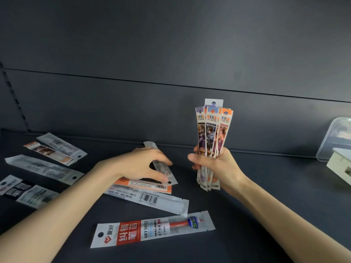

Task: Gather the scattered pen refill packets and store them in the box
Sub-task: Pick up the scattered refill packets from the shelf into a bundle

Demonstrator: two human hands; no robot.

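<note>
My right hand (216,168) grips an upright bundle of several pen refill packets (213,130) with orange tops and picture prints. My left hand (140,164) pinches a white refill packet (165,170) lying on the dark shelf, thumb below and fingers above it. Under it lie an orange-edged packet (144,185) and a long white packet with a barcode (152,201). Nearest me lies a red-and-white packet (152,229). More packets (45,168) are scattered at the left. A clear plastic box (334,139) sits at the far right edge.
A pale cream object (340,166) rests in front of the clear box at the right. The dark shelf's back panel (171,111) rises right behind the packets. A slotted upright (15,99) runs down the left side.
</note>
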